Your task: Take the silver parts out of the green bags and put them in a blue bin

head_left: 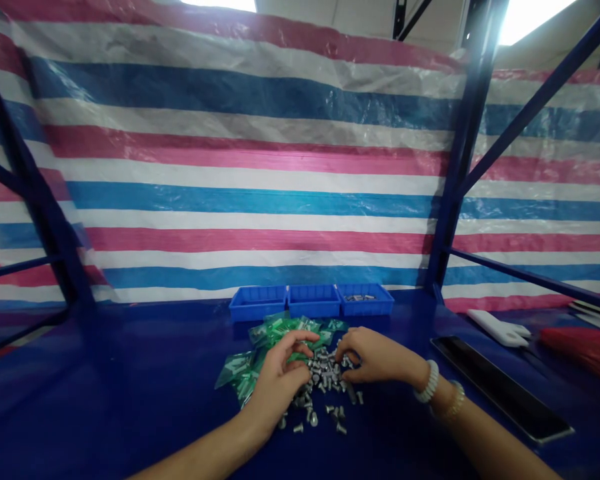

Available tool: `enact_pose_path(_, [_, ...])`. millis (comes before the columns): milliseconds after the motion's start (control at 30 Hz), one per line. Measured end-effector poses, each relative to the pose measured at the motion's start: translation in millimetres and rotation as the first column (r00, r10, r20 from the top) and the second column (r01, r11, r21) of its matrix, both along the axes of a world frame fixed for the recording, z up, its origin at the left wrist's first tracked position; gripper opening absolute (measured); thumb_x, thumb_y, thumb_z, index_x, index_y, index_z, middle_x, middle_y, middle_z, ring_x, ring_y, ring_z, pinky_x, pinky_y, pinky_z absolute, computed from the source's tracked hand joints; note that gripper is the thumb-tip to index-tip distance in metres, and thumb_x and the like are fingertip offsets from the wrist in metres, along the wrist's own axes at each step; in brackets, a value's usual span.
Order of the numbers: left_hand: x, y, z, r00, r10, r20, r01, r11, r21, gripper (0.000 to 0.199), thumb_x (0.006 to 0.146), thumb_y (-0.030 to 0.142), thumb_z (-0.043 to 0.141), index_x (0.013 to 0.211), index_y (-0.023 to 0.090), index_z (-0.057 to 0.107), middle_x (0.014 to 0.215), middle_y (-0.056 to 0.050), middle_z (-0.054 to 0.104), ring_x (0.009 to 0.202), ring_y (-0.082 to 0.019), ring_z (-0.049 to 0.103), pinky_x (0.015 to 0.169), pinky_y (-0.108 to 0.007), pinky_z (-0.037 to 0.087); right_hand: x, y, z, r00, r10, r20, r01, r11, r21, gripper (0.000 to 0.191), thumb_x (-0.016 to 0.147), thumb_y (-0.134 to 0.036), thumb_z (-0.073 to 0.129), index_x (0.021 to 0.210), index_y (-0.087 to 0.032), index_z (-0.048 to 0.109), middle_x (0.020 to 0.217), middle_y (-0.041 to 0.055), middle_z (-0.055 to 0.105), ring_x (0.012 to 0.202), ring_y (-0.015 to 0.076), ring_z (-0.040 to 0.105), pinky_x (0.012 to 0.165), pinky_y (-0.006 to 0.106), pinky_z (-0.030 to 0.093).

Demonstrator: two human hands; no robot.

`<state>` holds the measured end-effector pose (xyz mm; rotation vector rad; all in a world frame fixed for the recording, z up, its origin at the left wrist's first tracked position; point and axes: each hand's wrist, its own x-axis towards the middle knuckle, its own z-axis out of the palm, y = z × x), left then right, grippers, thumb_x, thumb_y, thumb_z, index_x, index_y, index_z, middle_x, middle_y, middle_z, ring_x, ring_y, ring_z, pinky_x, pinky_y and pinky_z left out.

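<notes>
A heap of short silver metal fasteners point(325, 373) lies on the blue bench point(130, 407), between the two hands and just in front of a spread of green-printed clear plastic bags point(240, 372). Their long axes point every way, with no shared direction, and strays are scattered toward the near side. The right hand point(375, 357) is pressed against the heap, its fingers curled; the left hand point(277, 380) is curved beside it, its fingertips point(307, 337) over the bags. Whether either grip pinches a fastener cannot be told. Such small parts are best taken singly by the head. Three blue plastic trays point(313, 301) stand beyond.
</notes>
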<state>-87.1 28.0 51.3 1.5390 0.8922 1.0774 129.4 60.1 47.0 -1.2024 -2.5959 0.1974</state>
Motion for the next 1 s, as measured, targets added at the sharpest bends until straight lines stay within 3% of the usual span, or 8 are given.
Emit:
enact_pose_path(133, [0, 0, 0.3, 1.000, -0.010, 0.012, 0.010, 1.000, -0.001, 0.039, 0.062, 0.013, 0.053, 0.099, 0.021, 0.061, 0.084, -0.001, 0.053, 0.066, -0.014, 0.048, 0.060, -0.027, 0.034, 0, 2, -1.9, 0.999, 0.018, -0.035, -0.018, 1.000, -0.002, 0.020, 0.065, -0.025, 0.073, 0.085, -0.020, 0.074, 0.055, -0.0055, 0.052, 0.055, 0.0111, 0.047, 0.059, 0.025, 0.034])
enact_pose_path(467, [0, 1, -0.3, 1.000, -0.015, -0.001, 0.014, 1.000, 0.000, 0.040, 0.061, 0.012, 0.052, 0.100, 0.020, 0.061, 0.082, 0.000, 0.053, 0.062, -0.012, 0.048, 0.058, -0.025, 0.033, -2, 3, -2.1, 0.993, -0.031, -0.114, 0.012, 0.987, -0.158, 0.018, 0.064, -0.030, 0.078, 0.075, -0.018, 0.073, 0.055, -0.0060, 0.052, 0.052, 0.0088, 0.048, 0.051, 0.021, 0.031])
enact_pose_path(667, [-1, 1, 0.0, 1.000, -0.013, -0.007, 0.013, 1.000, -0.019, 0.040, 0.062, 0.013, 0.051, 0.101, 0.020, 0.060, 0.083, 0.000, 0.053, 0.062, -0.011, 0.047, 0.057, -0.025, 0.032, 1, 2, 3.7, 0.980, -0.065, -0.187, 0.049, 0.995, -0.092, 0.017, 0.060, -0.024, 0.083, 0.067, -0.016, 0.068, 0.069, -0.0012, 0.062, 0.069, 0.0138, 0.055, 0.062, 0.023, 0.037])
enact_pose_path(767, [-1, 1, -0.1, 1.000, -0.009, -0.013, 0.008, 1.000, -0.030, 0.039, 0.062, 0.012, 0.052, 0.100, 0.020, 0.061, 0.082, 0.000, 0.053, 0.062, -0.012, 0.048, 0.057, -0.026, 0.033, 4, 2, 8.7, 0.968, -0.102, -0.230, 0.081, 0.992, -0.099, 0.014, 0.064, -0.023, 0.080, 0.067, -0.017, 0.067, 0.068, -0.0004, 0.063, 0.068, 0.0146, 0.057, 0.061, 0.024, 0.039])
enact_pose_path(900, [1, 2, 0.0, 0.999, 0.006, 0.032, -0.004, 0.999, -0.044, 0.043, 0.061, 0.009, 0.054, 0.102, 0.020, 0.060, 0.092, -0.003, 0.059, 0.078, -0.017, 0.055, 0.067, -0.027, 0.040, 2, 1, 14.0, 0.891, -0.142, -0.431, 0.068, 0.981, -0.183, 0.012, 0.072, -0.026, 0.073, 0.075, -0.016, 0.066, 0.064, -0.0005, 0.063, 0.058, 0.0124, 0.056, 0.054, 0.023, 0.041])
enact_pose_path(1000, [4, 2, -0.5, 0.992, -0.034, 0.125, 0.049, 0.991, -0.122, 0.049, 0.059, 0.007, 0.053, 0.105, 0.020, 0.059, 0.110, -0.008, 0.060, 0.088, -0.019, 0.057, 0.077, -0.030, 0.043, -7, -3, 15.5, 0.787, -0.079, -0.612, 0.053, 0.997, -0.060, 0.011, 0.077, -0.026, 0.068, 0.082, -0.017, 0.065, 0.072, 0.0007, 0.064, 0.064, 0.0132, 0.057, 0.060, 0.025, 0.046])
